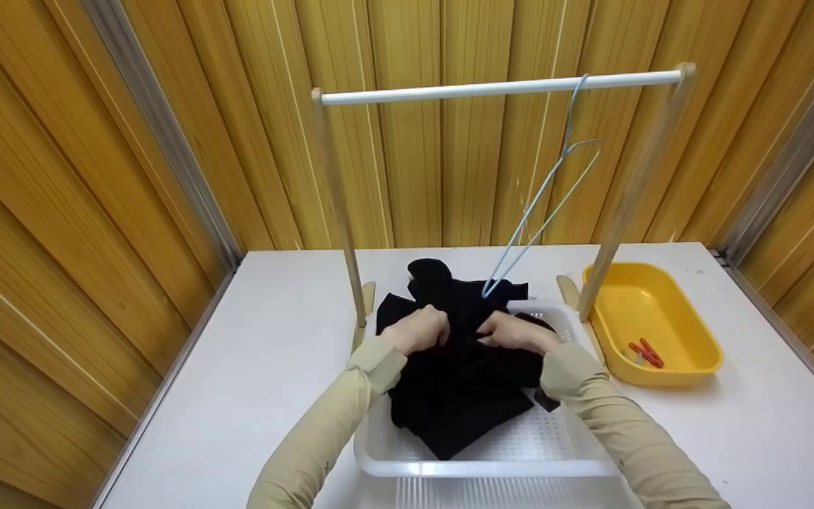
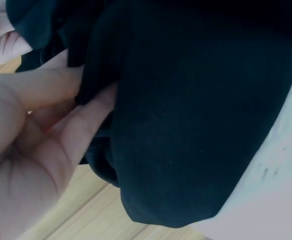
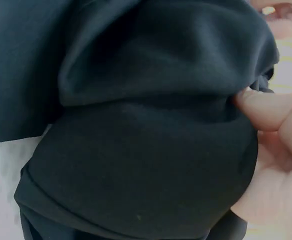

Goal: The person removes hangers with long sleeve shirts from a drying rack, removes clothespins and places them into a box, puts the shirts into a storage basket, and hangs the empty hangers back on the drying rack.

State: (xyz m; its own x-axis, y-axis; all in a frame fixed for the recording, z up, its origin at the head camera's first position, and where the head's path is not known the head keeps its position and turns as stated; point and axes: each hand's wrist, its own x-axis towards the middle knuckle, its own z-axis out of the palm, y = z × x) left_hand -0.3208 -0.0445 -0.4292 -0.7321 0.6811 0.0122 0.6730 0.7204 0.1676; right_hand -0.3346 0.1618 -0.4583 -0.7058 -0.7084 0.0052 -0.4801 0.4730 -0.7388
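A black cloth garment (image 1: 460,382) hangs bunched from both hands over a white plastic basket (image 1: 485,468). Its exact kind cannot be made out. My left hand (image 1: 417,329) grips the garment on its left side; in the left wrist view, thumb and fingers pinch a fold of the dark fabric (image 2: 186,110). On the other side my right hand (image 1: 516,331) holds the cloth, and the right wrist view has its thumb pressing into the fabric (image 3: 151,160). Parts of the garment droop into the basket, while others spread over its back rim.
Behind the basket stands a rack with a white rail (image 1: 449,92) and wooden posts. A light blue wire hanger (image 1: 531,212) dangles from the rail, its lower end close to the cloth. To the right, a yellow tub (image 1: 651,318) contains red clothespins (image 1: 647,352).
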